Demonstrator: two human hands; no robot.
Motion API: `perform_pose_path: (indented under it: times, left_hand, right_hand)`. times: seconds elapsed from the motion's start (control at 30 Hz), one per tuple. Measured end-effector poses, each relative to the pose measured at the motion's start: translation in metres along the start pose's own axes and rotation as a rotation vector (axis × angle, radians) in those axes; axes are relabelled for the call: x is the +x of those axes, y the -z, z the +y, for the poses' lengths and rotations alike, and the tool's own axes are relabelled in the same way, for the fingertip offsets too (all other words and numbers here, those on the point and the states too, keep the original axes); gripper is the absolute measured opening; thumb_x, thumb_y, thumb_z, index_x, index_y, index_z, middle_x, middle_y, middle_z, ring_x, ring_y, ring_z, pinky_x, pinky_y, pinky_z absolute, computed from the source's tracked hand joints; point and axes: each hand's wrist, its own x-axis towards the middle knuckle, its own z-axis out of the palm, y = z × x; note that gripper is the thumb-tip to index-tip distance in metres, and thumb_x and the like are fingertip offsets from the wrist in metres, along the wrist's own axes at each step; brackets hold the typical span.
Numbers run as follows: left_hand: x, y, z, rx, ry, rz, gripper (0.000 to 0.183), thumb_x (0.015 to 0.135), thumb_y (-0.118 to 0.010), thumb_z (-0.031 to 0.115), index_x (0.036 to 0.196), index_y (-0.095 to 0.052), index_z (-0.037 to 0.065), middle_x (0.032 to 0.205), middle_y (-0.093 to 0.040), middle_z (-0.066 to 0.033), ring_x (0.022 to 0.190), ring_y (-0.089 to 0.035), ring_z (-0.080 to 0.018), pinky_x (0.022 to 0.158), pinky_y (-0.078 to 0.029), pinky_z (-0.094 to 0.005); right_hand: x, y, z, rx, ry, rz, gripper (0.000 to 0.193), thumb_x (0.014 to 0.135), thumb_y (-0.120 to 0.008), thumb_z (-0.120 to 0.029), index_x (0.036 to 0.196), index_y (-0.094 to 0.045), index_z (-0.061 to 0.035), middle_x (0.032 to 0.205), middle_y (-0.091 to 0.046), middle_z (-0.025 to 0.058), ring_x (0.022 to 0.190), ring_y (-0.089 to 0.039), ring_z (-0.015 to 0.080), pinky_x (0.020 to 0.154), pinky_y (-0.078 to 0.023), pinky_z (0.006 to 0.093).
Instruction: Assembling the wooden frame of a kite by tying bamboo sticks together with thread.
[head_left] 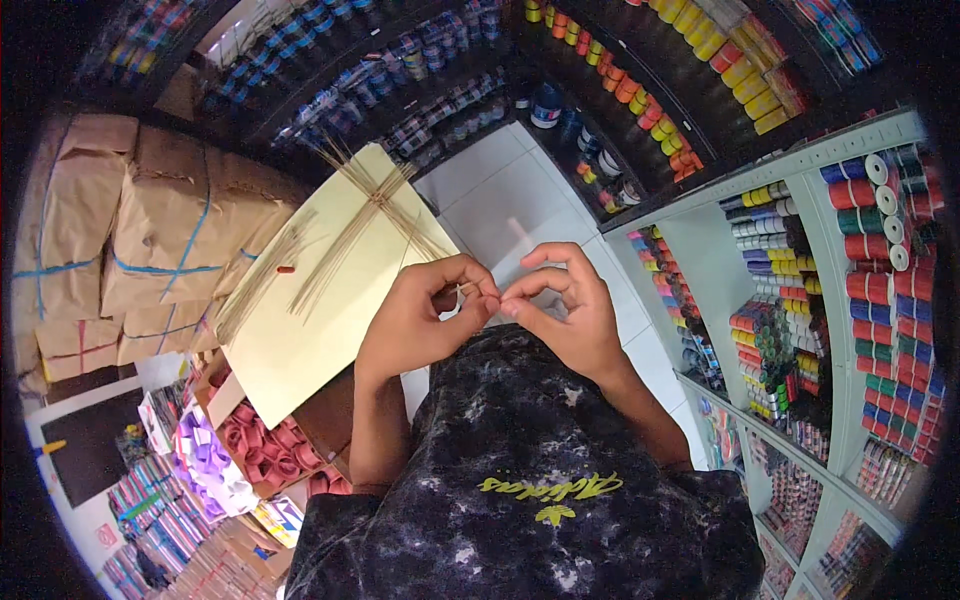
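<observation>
My left hand point(425, 315) and my right hand point(575, 310) meet fingertip to fingertip in front of my dark patterned shirt. Both are closed in a pinch. A bit of thin pale strand point(464, 288) shows between the left fingers; what the right fingertips hold is too small to make out. Left of my hands, a pale yellow board point(330, 345) carries crossed bundles of thin brown sticks point(378, 198). More loose sticks point(262, 280) lie along its left side, near a small red piece point(286, 269).
Paper-wrapped parcels point(165, 235) tied with blue string are stacked at the left. Under the board's near edge sits a box of red ribbon rolls point(265, 445), beside purple and white ribbon point(205, 460). Shelves of coloured spools point(875, 240) stand at the right; dark racks point(400, 90) line the back.
</observation>
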Motion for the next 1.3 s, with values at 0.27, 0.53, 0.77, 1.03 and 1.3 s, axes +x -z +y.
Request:
perform_pose_path:
  times: [0.27, 0.53, 0.77, 1.03, 1.3]
  left_hand:
    - [0.000, -0.002, 0.000, 0.030, -0.014, -0.033, 0.006, 0.089, -0.061, 0.001, 0.092, -0.064, -0.003, 0.071, -0.057, 0.0018, 0.067, -0.050, -0.0028, 0.059, -0.044, -0.0220]
    - [0.000, 0.004, -0.006, 0.195, -0.041, -0.068, 0.008, 0.084, -0.063, 0.007, 0.090, -0.063, 0.000, 0.060, -0.052, -0.0031, 0.056, -0.048, -0.0091, 0.054, -0.041, -0.0288]
    - [0.000, 0.006, -0.018, 0.227, -0.098, -0.065, 0.011, 0.080, -0.066, 0.011, 0.087, -0.063, 0.003, 0.059, -0.052, -0.0066, 0.052, -0.050, -0.0170, 0.054, -0.042, -0.0327]
    - [-0.001, 0.012, -0.008, 0.342, -0.016, -0.082, 0.010, 0.074, -0.064, 0.008, 0.078, -0.058, 0.001, 0.060, -0.050, -0.0037, 0.054, -0.047, -0.0122, 0.052, -0.038, -0.0311]
    - [0.003, 0.014, -0.010, 0.260, -0.145, -0.001, 0.014, 0.071, -0.065, 0.008, 0.083, -0.060, 0.004, 0.054, -0.044, -0.0064, 0.047, -0.044, -0.0177, 0.049, -0.035, -0.0348]
  right_hand:
    - [0.002, -0.001, 0.006, -0.102, 0.081, 0.002, 0.039, 0.088, -0.072, 0.003, 0.114, -0.044, -0.0033, 0.095, -0.069, 0.0091, 0.091, -0.063, 0.0109, 0.085, -0.048, 0.0265]
    - [0.002, -0.005, 0.012, -0.014, 0.057, -0.019, 0.034, 0.090, -0.067, 0.004, 0.107, -0.040, -0.0072, 0.094, -0.066, 0.0069, 0.085, -0.055, 0.0079, 0.078, -0.045, 0.0249]
    - [0.004, -0.008, 0.011, -0.020, 0.032, -0.018, 0.029, 0.094, -0.061, 0.002, 0.103, -0.036, -0.0089, 0.094, -0.063, 0.0064, 0.082, -0.049, 0.0075, 0.077, -0.042, 0.0238]
    - [0.012, -0.007, 0.026, 0.006, 0.242, 0.069, 0.017, 0.100, -0.055, -0.004, 0.106, -0.040, -0.0060, 0.099, -0.057, 0.0066, 0.087, -0.053, 0.0092, 0.081, -0.047, 0.0267]
    - [0.011, -0.006, 0.021, 0.184, 0.129, -0.006, 0.016, 0.103, -0.052, -0.008, 0.113, -0.040, -0.0051, 0.099, -0.054, 0.0051, 0.089, -0.053, 0.0089, 0.078, -0.046, 0.0249]
